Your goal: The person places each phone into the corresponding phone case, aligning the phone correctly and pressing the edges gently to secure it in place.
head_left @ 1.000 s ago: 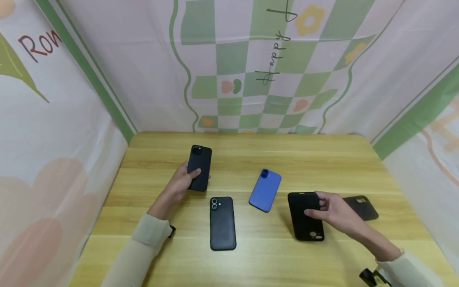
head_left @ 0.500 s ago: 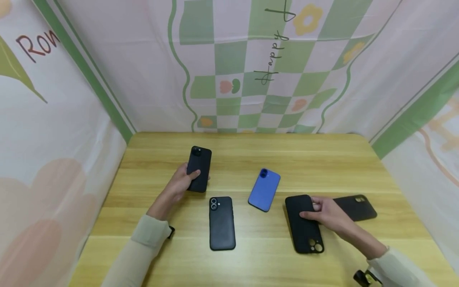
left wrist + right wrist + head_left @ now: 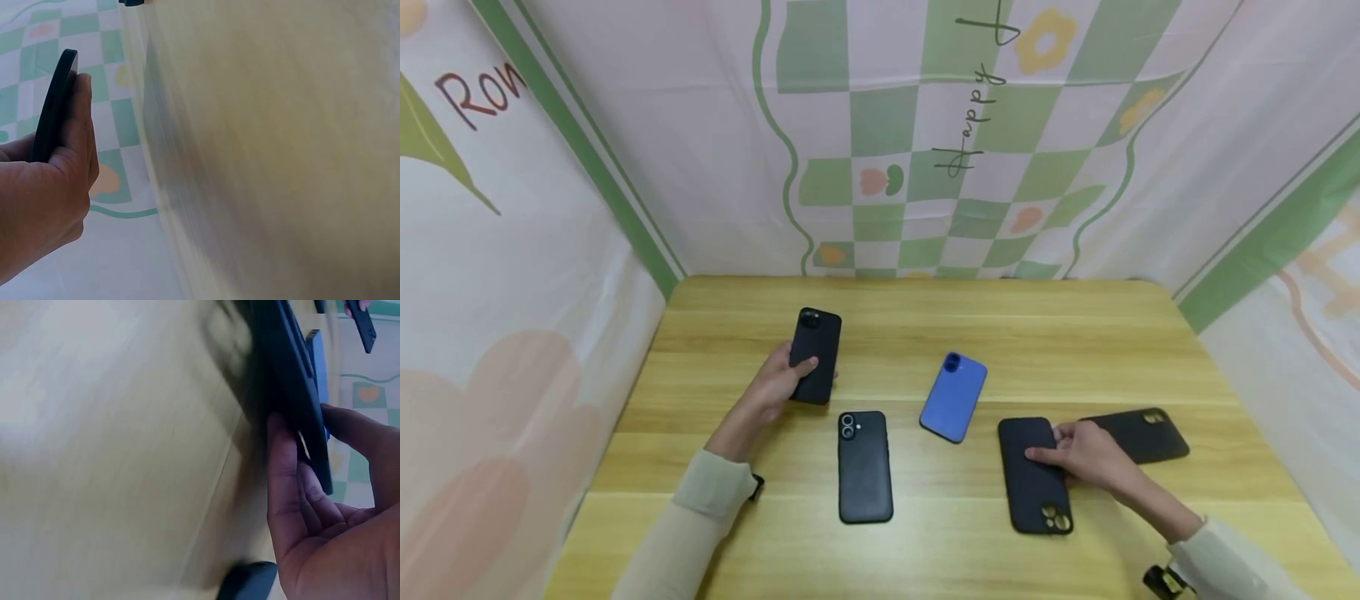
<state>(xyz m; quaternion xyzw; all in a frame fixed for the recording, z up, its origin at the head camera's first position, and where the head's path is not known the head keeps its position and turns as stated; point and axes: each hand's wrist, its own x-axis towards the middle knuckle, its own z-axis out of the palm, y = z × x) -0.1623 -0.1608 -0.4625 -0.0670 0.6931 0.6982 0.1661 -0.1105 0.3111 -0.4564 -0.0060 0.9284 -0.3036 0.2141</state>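
Observation:
My left hand (image 3: 773, 383) grips a dark phone (image 3: 820, 340) by its left edge, thumb across the back, camera end pointing away. In the left wrist view that phone (image 3: 55, 106) shows edge-on, above the tabletop. Over on the right, my right hand (image 3: 1097, 457) pinches a black phone case (image 3: 1030, 475) by its right side, thumb on top and fingers beneath. Its camera cutouts face toward me, and wood shows through them. From the right wrist view the case (image 3: 297, 381) is seen side-on, close over the table, with its shadow beneath.
Between the hands, a blue phone (image 3: 955, 400) and a black-cased phone (image 3: 865, 479) lie back up on the wooden table (image 3: 925, 558). A second black case (image 3: 1138, 435) lies partly behind my right hand. Patterned cloth (image 3: 880, 125) hangs behind and at both sides.
My right hand has swung the case's cutout end toward me and tipped the case flatter, moving slightly left. The phone in my left hand has sunk a little.

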